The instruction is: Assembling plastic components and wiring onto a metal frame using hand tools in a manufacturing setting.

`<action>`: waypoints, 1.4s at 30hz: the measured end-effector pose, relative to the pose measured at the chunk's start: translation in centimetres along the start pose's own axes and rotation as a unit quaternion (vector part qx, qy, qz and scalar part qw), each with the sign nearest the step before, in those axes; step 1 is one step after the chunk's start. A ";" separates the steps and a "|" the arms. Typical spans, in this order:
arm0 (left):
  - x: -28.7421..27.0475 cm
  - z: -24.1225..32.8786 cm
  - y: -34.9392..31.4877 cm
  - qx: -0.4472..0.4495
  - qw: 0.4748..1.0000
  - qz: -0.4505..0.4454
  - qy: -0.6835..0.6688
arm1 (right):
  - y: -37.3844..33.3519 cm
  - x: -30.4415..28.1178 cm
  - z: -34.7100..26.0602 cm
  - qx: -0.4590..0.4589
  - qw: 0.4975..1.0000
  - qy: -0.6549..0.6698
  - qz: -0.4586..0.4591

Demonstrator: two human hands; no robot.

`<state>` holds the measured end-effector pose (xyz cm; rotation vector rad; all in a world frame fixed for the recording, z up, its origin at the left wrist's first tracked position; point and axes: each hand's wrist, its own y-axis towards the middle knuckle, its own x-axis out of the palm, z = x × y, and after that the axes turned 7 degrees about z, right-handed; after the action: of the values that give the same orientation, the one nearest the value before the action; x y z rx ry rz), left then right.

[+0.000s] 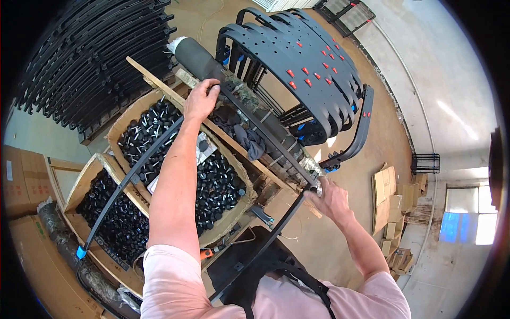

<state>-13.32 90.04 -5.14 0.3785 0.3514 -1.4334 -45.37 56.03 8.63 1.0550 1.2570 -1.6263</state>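
A black metal tube frame (268, 135) lies across a padded wooden rest in front of me. One side bar (133, 173) runs down to the left and ends in a blue cap (81, 252); the other side bar (276, 231) comes back towards my body. My left hand (202, 100) is closed at the frame's far left corner, its fingertips curled over the bar. At the near right corner my right hand (332, 199) grips the frame, thumb against a dark round end. The undersides of both grips are hidden.
Cardboard boxes of black screw-in feet (218, 186) and small black parts (114, 218) stand at left. Behind them rise stacked black bars (90, 58). Nested black frames with red pieces (308, 69) stand beyond the rest. An orange-handled tool (206, 254) lies near my left arm.
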 end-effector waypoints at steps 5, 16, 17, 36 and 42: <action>-0.4 -0.7 0.2 0.060 0.997 0.010 0.044 | -0.2 0.6 1.5 -0.044 0.994 -0.086 -0.060; -0.2 -0.4 -0.5 0.038 0.997 0.028 0.063 | 1.0 1.8 1.7 -0.065 0.957 -0.195 -0.207; -0.2 -0.2 -0.6 0.013 0.999 -0.009 0.051 | 1.1 1.6 1.6 -0.063 0.957 -0.196 -0.204; -0.6 2.4 0.6 0.030 0.996 0.002 0.089 | -0.3 5.2 1.6 -0.019 0.999 -0.018 -0.026; -11.4 -3.6 3.4 -0.103 0.968 0.218 0.076 | 1.0 3.5 0.4 -0.009 0.999 0.007 -0.041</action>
<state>-11.16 102.13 -3.05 0.3696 0.5025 -0.9310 -45.59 55.10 5.12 1.0174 1.3390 -1.6685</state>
